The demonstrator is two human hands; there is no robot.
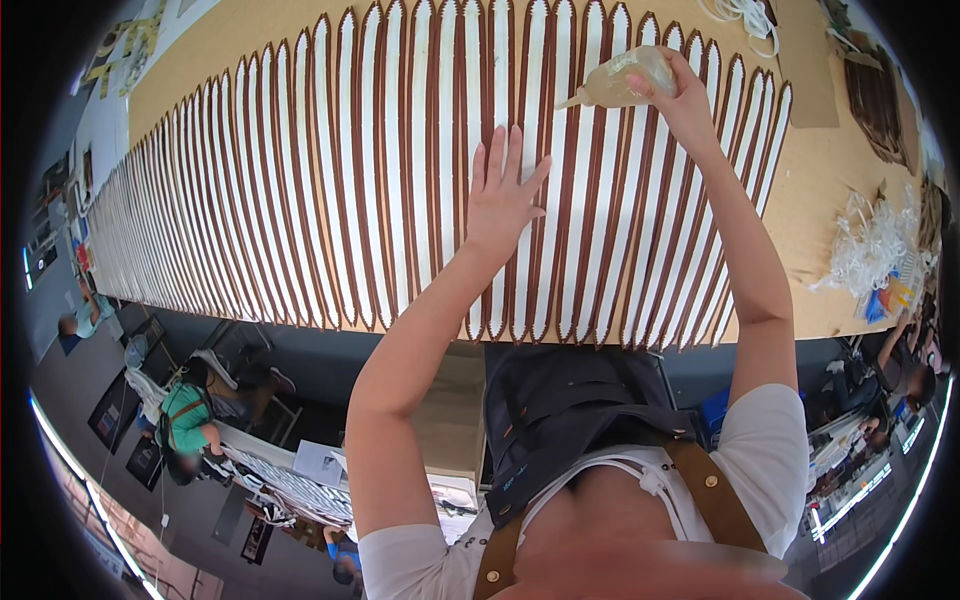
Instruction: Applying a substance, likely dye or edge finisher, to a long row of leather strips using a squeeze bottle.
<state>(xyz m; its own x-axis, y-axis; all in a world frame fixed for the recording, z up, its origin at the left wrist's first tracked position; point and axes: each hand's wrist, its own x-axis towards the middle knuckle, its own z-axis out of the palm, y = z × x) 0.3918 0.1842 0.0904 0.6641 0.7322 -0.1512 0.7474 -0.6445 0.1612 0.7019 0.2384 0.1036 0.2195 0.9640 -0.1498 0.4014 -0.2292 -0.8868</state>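
A long row of narrow white strips with brown edges [330, 170] lies side by side across a tan board table [830, 200]. My left hand [503, 190] rests flat on the strips near the middle, fingers spread and pointing away from me. My right hand [680, 95] is raised farther out over the strips and grips a translucent squeeze bottle [625, 78] of pale liquid. The bottle lies tilted, its nozzle pointing left and slightly down toward a strip.
A heap of clear plastic wrapping [870, 250] sits at the table's right edge, with dark brown pieces [880, 100] at the far right corner and white cord [745, 18] at the top. Other people work at tables at lower left [190, 415] and right [905, 375].
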